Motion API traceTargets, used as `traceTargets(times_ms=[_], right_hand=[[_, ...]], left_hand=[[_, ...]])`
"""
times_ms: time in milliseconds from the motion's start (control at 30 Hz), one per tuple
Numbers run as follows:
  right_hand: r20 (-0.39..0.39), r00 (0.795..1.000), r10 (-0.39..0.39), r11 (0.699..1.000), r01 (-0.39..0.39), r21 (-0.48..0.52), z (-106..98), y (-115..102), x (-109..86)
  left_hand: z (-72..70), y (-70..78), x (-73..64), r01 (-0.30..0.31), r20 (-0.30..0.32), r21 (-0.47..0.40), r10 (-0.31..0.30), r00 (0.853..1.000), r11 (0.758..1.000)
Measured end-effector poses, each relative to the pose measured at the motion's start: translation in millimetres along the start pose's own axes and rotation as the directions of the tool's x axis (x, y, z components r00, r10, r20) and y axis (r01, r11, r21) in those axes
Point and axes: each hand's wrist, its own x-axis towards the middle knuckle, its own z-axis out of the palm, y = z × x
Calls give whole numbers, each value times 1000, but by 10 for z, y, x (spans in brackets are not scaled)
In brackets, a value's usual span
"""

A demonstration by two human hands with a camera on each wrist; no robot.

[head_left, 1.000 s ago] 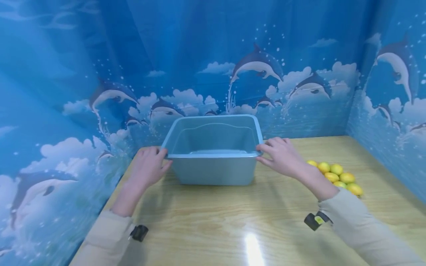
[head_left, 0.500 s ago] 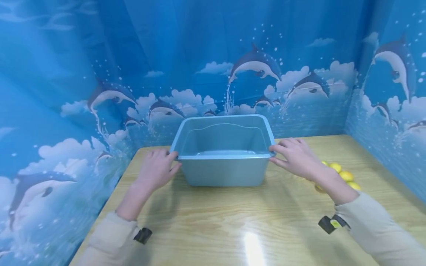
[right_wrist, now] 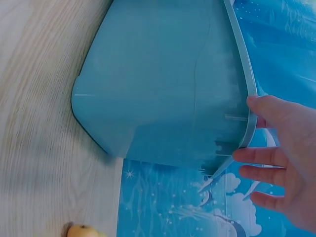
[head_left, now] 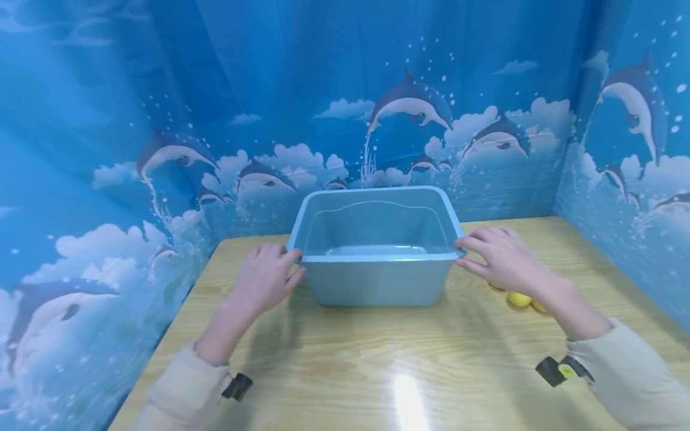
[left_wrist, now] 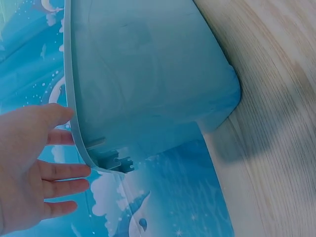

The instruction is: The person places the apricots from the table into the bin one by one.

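A light-blue plastic tub (head_left: 377,284) stands upright on the wooden table, its open top showing a bare inside. My left hand (head_left: 265,275) pinches the rim at the near left corner. At the near right corner my right hand (head_left: 498,257) does likewise. In the left wrist view, the thumb of the left hand (left_wrist: 24,158) presses the outside of the rim while the index finger passes behind it. The right wrist view has the right hand (right_wrist: 291,158) in the same hold, its lower fingers spread beside the corner.
Yellow fruits (head_left: 518,299) like lemons lie right of the tub, mostly hidden by my right forearm. One fruit (right_wrist: 81,231) shows at the bottom of the right wrist view. A dolphin-print curtain (head_left: 334,72) hangs behind and beside the wooden table (head_left: 334,359).
The tub has slid to the right along the table, both hands moving with it and keeping their hold on the rim. My right forearm now covers more of the yellow fruits.
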Motion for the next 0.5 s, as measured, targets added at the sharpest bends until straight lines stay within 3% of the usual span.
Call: traceTargets(times_ms=[500], right_hand=[[11,1000,-13,999,13,-35,-130,74,-270]], left_hand=[[-52,225,-56,-55,-19,6,56,998,998]])
